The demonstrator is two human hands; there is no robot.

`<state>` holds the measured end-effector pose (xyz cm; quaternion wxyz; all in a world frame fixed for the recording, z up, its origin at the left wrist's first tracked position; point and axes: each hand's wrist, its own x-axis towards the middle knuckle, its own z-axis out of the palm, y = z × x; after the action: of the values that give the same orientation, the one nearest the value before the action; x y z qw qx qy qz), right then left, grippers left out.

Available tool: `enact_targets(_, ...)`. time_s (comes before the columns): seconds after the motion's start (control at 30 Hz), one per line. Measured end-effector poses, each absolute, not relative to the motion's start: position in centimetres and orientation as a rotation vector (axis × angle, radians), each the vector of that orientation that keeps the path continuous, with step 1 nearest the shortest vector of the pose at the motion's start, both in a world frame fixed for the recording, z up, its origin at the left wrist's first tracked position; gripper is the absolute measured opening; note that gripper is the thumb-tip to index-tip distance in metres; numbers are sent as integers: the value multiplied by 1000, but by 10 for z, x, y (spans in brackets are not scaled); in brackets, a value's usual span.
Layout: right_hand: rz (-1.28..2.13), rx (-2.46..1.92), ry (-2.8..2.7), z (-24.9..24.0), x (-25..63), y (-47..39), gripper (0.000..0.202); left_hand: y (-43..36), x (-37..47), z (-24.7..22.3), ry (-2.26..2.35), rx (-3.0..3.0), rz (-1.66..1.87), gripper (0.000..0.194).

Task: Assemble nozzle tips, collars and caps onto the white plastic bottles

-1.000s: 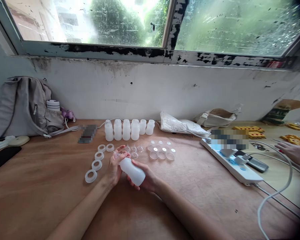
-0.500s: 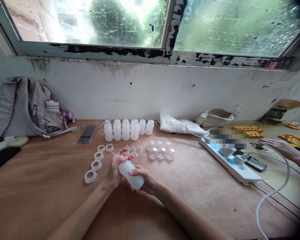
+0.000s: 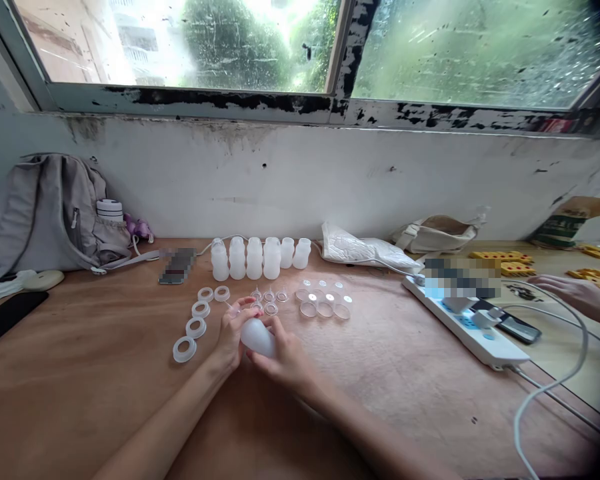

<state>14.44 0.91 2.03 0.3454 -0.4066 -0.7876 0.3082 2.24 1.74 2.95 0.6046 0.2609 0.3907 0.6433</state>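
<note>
A frosted white baby bottle [image 3: 257, 338] lies tilted between my two hands, its base toward me. My left hand [image 3: 231, 337] is closed around the neck end, where a small clear tip shows past the fingers; most of that end is hidden. Around the bottle's body my right hand [image 3: 287, 357] is wrapped, thumb underneath. Just beyond the fingers are several clear bottle nipples [image 3: 270, 309]. White collar rings [image 3: 177, 352] form a curved line to the left. Clear dome caps [image 3: 325, 309] sit in rows to the right.
Several frosted bottles [image 3: 255, 260] stand in a row toward the wall. A phone [image 3: 177, 267] and grey backpack [image 3: 55, 207] are at left. On the right are a power strip [image 3: 480, 337] with looping cables, a white plastic package [image 3: 360, 250] and another person's hand [image 3: 565, 293].
The bottle has turned so its base points more toward me. My right hand has shifted its hold, its fingers now over the top of the bottle. The view has shifted slightly.
</note>
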Motion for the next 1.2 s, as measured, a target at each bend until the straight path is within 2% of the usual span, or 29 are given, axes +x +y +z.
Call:
enact_targets(0.13, 1296, -1084, -1848, 26, 147, 13, 33, 14, 22, 29, 942, 605, 1511, 16)
enact_targets(0.3, 1933, -990, -1497, 26, 147, 14, 33, 13, 20, 31, 941, 667, 1524, 10)
enact_targets(0.43, 1999, -987, -1435, 29, 143, 12, 34, 17, 18, 32, 900, 689, 1501, 15)
enact_targets(0.57, 1793, -999, -1388, 26, 139, 14, 34, 21, 19, 30, 802, 686, 1505, 32)
enact_targets(0.73, 1430, -907, -1539, 16, 146, 33, 28, 19, 26, 25, 879, 782, 1326, 38)
enact_targets(0.87, 724, -1053, -1899, 16, 165, 53, 26, 17, 27, 25, 935, 835, 1331, 41)
enact_targets(0.97, 170, -1300, -1893, 20, 184, 66, 22, 18, 24, 25, 959, 831, 1317, 45)
enact_targets(1.03, -74, -1464, -1821, 23, 195, 73, 22, 19, 22, 24, 980, 798, 1286, 48)
enact_targets(1.2, -173, -1708, -1834, 21, 205, 79, 20, 21, 21, 19, 990, 765, 1251, 50)
